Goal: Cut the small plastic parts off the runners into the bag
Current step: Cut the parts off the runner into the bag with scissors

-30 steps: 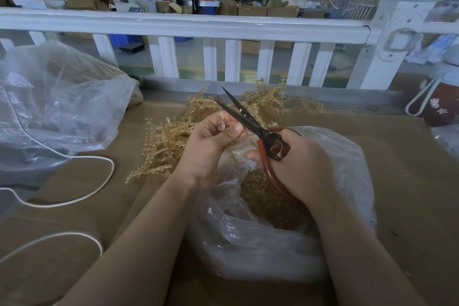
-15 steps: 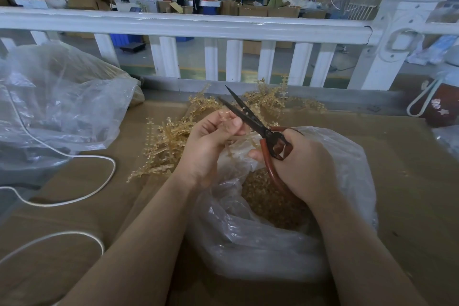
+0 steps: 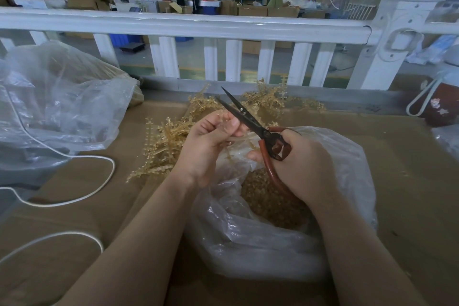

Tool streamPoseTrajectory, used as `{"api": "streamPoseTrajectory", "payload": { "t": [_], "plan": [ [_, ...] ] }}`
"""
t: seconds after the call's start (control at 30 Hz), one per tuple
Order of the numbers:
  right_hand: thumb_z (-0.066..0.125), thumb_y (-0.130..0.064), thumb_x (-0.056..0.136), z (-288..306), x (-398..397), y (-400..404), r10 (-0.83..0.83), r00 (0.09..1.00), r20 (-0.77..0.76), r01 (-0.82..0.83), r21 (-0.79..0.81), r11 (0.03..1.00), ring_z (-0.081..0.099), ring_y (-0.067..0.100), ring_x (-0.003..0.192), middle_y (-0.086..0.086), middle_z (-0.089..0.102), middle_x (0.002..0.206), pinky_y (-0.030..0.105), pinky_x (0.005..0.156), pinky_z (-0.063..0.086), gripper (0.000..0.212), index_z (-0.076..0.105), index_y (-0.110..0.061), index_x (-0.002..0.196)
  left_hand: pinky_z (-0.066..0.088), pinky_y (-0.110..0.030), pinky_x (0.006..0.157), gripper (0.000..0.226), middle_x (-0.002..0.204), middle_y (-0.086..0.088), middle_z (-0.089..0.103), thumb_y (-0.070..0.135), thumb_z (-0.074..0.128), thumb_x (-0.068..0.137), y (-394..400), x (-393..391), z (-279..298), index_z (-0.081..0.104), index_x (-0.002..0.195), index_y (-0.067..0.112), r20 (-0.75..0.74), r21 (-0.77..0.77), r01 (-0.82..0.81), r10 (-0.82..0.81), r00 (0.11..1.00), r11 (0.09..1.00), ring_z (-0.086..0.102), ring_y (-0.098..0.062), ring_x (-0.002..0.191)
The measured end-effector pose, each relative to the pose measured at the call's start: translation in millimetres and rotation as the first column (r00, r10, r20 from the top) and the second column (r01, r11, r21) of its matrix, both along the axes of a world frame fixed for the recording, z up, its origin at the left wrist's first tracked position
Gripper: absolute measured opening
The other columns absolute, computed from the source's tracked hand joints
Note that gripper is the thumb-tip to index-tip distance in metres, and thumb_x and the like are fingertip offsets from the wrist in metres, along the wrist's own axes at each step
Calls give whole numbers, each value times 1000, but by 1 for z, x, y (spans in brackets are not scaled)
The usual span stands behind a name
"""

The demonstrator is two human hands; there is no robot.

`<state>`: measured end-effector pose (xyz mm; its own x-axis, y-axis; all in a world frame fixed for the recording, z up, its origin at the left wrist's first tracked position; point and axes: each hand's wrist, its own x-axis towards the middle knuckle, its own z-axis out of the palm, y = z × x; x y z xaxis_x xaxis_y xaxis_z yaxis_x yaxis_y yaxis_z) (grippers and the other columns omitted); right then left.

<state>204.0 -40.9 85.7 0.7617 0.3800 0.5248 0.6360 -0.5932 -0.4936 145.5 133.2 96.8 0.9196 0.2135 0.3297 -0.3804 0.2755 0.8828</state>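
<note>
Head view, looking down at my two hands over the cardboard table top (image 3: pixel 409 181).

My left hand (image 3: pixel 206 146) sits at centre, fingers curled, pinching a thin tan runner (image 3: pixel 227 154) between thumb and fingertips. The strip hangs down from the pinch toward the open mouth of the bag (image 3: pixel 248 243).

My right hand (image 3: pixel 305 164) is just to the 3 o'clock side of the left, wrapped round the red handles of the scissors (image 3: pixel 250 122). The dark blades point toward 11 o'clock and stand a little apart at the tips, right beside my left thumb. I cannot tell whether a blade touches the runner.

The clear bag lies below both hands, toward 6 o'clock, mouth open, with a heap of small tan cut parts (image 3: pixel 270 201) inside it under the right hand.

Pile of uncut runners (image 3: pixel 169 146) spread on the table from 9 o'clock of the left hand round to 12 o'clock, behind the blades.

At 9 o'clock, well apart: a second clear bag (image 3: pixel 62 107), crumpled, and a white cord (image 3: pixel 99 181) looping across the table.

At 12 o'clock, a white railing (image 3: pixel 188 26) runs across. At 3 o'clock, far edge, a dark red mug (image 3: pixel 439 107) with a white loop on it.
</note>
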Motion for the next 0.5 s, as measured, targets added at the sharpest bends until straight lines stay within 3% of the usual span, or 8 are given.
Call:
{"api": "streamPoseTrajectory", "payload": {
  "t": [0.33, 0.5],
  "plan": [
    [47, -90, 66, 0, -1, 1, -30, 998, 54, 30, 2, 1000, 50, 2, 66, -24, 52, 74, 9, 56, 31, 71, 69, -29, 96, 50, -21, 73, 2, 72, 2, 64, 12, 62, 85, -3, 1, 1, 64, 84, 11, 4, 45, -53, 53, 999, 998, 57, -11, 69],
    [48, -88, 68, 0, -2, 1, -11, 998, 59, 9, 26, 1000, 51, 2, 63, -22, 53, 71, 9, 56, 33, 71, 70, -26, 95, 48, -20, 71, 4, 72, 0, 62, 14, 62, 84, -4, 2, 1, 63, 85, 11, -3, 46, -51, 52, 999, 998, 55, -12, 68]
  ]
}}
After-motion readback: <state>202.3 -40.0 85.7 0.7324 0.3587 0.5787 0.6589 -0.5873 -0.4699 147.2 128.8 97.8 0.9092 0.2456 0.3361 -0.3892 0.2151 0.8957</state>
